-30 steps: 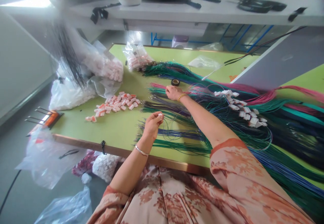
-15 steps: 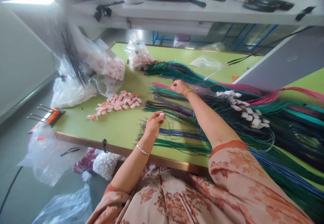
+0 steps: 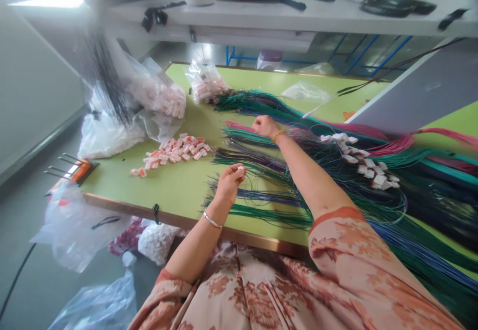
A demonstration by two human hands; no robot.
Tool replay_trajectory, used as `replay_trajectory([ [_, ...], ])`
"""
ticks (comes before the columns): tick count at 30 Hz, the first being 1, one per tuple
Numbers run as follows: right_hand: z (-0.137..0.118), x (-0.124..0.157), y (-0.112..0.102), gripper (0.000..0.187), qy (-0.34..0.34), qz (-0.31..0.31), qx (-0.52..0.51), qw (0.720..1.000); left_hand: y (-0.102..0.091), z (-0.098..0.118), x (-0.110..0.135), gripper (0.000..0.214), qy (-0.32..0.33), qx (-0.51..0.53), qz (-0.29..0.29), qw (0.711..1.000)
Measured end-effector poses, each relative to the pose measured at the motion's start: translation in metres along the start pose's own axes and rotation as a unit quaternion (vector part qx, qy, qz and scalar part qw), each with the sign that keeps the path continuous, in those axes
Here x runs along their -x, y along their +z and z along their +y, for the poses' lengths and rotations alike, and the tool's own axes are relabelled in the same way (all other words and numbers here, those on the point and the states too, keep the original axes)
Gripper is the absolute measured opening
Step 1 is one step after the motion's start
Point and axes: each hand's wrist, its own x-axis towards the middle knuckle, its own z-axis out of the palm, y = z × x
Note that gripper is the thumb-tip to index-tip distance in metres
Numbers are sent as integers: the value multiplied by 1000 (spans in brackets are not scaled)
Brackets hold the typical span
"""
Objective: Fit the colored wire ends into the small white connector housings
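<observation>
Green tabletop (image 3: 175, 190) carries clear plastic bags (image 3: 157, 98) of small pink-and-white parts at its left end, with a loose pile of connectors (image 3: 175, 151) just right of them. Near the front edge, the left hand (image 3: 227, 183) pinches 1 small white connector (image 3: 240, 169) between thumb and fingertips, above blue and green wires (image 3: 261, 198). Farther back, the right hand (image 3: 266, 125) curls down onto pink wire ends (image 3: 237, 126); whether it pinches a strand cannot be made out. White housings (image 3: 360, 160) cluster on the wires at right.
</observation>
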Motion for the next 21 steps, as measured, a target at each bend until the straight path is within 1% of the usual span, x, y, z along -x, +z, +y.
replay_trajectory([
  [2,-5,3,1,17,-33,5,-61,998,0,0,0,27,-2,-1,0,1000],
  [5,-18,12,3,15,-104,-8,-127,986,-1,-1,-1,27,-3,0,-7,1000],
  [8,-35,25,3,17,-161,-48,-186,968,-1,-1,-2,25,1,7,-9,1000],
  [11,-49,44,0,20,-195,-88,-231,949,-2,-2,-3,25,10,14,-13,1000],
  [13,-54,60,-1,21,-200,-102,-250,942,-2,-2,-5,25,18,24,-15,999],
  [15,-55,76,-1,21,-190,-107,-265,939,-1,-3,-7,25,26,38,-11,999],
  [18,-50,99,3,20,-172,-101,-279,939,-1,-3,-10,25,34,59,-4,998],
  [21,-43,116,8,18,-148,-92,-277,945,-1,-3,-12,25,32,71,-7,997],
])
